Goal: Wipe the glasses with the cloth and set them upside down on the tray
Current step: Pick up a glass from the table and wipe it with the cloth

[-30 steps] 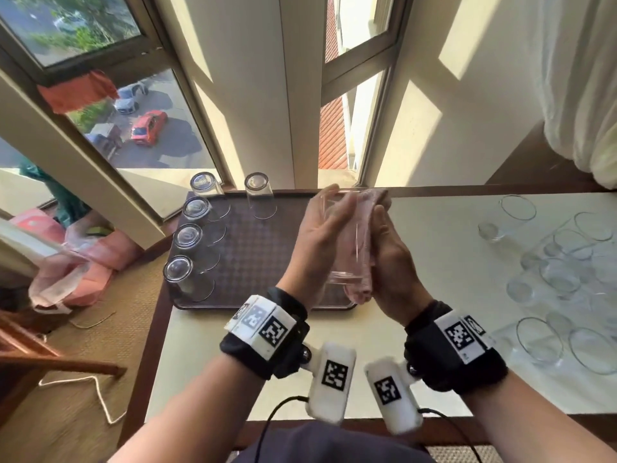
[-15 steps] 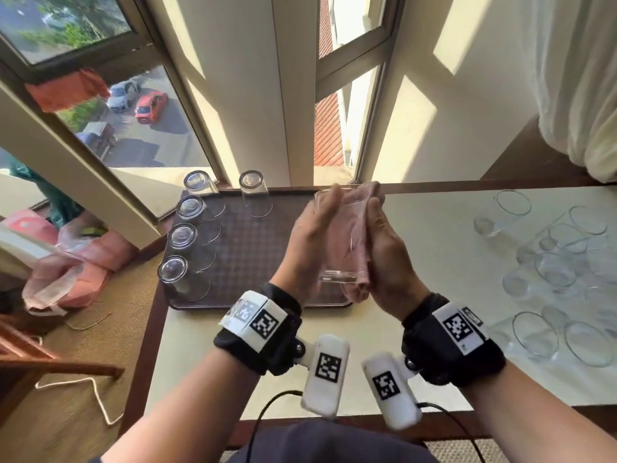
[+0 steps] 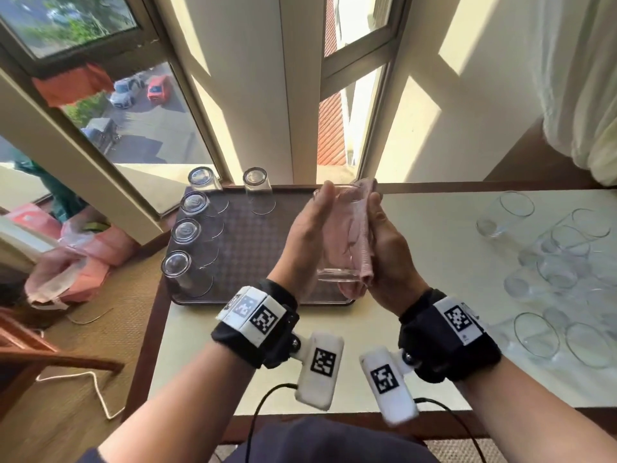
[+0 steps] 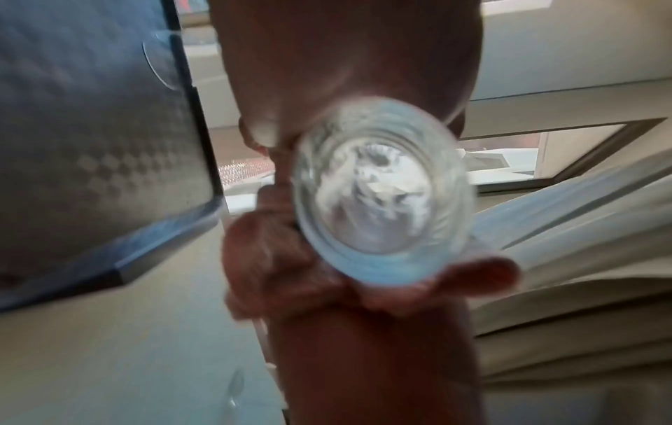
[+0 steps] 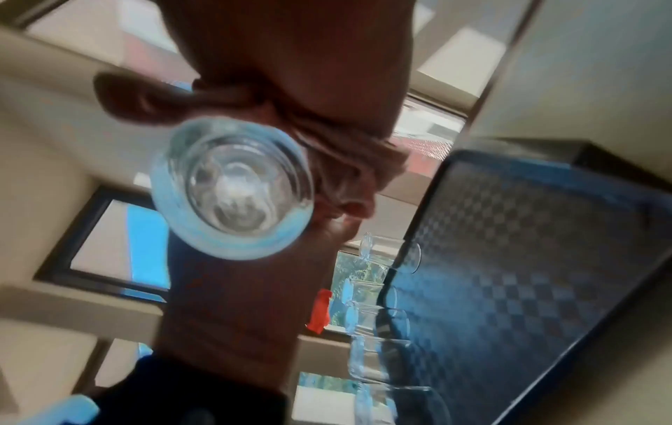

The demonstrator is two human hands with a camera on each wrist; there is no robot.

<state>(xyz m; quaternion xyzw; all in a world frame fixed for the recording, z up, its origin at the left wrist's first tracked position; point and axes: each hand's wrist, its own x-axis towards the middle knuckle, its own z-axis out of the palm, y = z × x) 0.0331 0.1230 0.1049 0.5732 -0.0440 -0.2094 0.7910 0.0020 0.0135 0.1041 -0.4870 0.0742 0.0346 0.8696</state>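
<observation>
I hold a clear glass (image 3: 334,262) upright in the air over the right end of the dark tray (image 3: 260,255). My left hand (image 3: 310,235) grips its left side, thumb near the rim. My right hand (image 3: 384,245) presses a folded pink cloth (image 3: 362,228) against its right side, fingers wrapped round cloth and glass. The wrist views look up at the thick glass base (image 4: 378,198) (image 5: 232,189), with the cloth (image 5: 349,155) bunched beside it. Several glasses (image 3: 187,235) stand upside down along the tray's left edge and back.
Several upright glasses (image 3: 504,215) crowd the right part of the pale table (image 3: 434,228). Windows and a wall rise just behind the table. A curtain (image 3: 584,95) hangs at the far right. The table's left edge drops to a mat floor with bags (image 3: 83,262).
Both hands keep their hold on the glass and cloth at the same spot over the tray's right end. Only the head view has shifted slightly.
</observation>
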